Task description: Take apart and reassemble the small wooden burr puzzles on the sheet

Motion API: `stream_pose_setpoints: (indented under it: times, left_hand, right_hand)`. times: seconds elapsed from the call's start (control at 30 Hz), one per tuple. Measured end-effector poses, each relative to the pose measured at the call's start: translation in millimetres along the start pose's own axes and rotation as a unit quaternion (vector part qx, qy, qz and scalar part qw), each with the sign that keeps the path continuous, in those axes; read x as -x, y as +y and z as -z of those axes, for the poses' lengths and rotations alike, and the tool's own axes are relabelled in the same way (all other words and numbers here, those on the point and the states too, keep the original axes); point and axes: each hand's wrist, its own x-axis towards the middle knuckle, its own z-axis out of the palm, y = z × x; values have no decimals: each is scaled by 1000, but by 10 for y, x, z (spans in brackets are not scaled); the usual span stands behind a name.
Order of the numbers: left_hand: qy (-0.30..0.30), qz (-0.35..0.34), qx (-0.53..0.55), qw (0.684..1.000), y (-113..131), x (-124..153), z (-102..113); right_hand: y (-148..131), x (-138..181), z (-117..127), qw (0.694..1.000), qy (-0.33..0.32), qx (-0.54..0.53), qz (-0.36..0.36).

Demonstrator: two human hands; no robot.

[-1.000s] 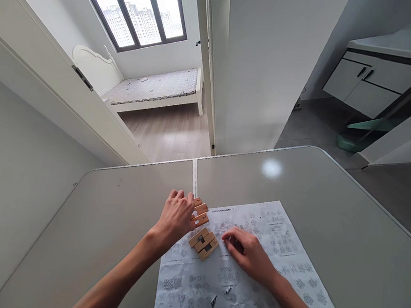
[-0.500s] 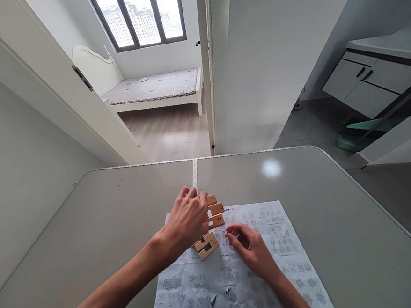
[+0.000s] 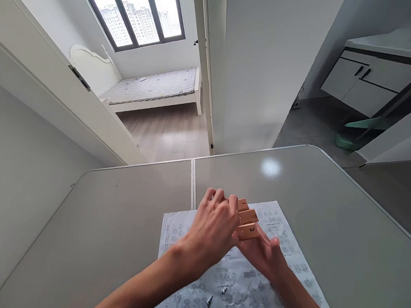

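My left hand (image 3: pixel 214 225) is closed around a bundle of wooden puzzle bars (image 3: pixel 247 219), tan sticks with numbers printed on their ends, held a little above the table. My right hand (image 3: pixel 265 254) lies just below and to the right of the bars. Its fingers reach under them, and their tips are hidden by the bars and my left hand. Both hands hover over a printed instruction sheet (image 3: pixel 287 235) full of small diagrams. Other wooden pieces that lay on the sheet are not visible now.
The sheet lies on a grey folding table (image 3: pixel 117 213) with a centre seam and rounded corners. Beyond the table edge stands a white wall, with a doorway to a bedroom on the left. A cabinet (image 3: pixel 372 86) stands at far right.
My left hand carried the numbered bars to the right, over the sheet. My right hand rose from the paper to meet them from below. The pieces lying on the sheet are now out of sight.
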Motion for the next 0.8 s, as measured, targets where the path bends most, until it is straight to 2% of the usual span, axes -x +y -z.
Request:
stream_pose_setpoints:
  times: [0.17,0.37,0.47,0.6,0.7,0.8]
  left_hand:
    - [-2,-30,7,1000,138,-43,-97]
    - [-19,-31,-9,999,287,-23,-329]
    - [12,-29,42,999,299,9,-386]
    - [98,8,159,982,189,125,-443]
    - [146,52,204,967,26,292,-545]
    - [148,75,209,964,-137,514,-699]
  right_hand:
    - [131,40,127,999,31,7,22]
    - [89,49,78,996,76,-30,-47]
    - [44,42,59,993,98,-51,-46]
    - [11,20,72,989,124,-64,-39]
    - [3,-1,93,988,120,-85,-38]
    - [6,-11,98,986,129,-100,-42]
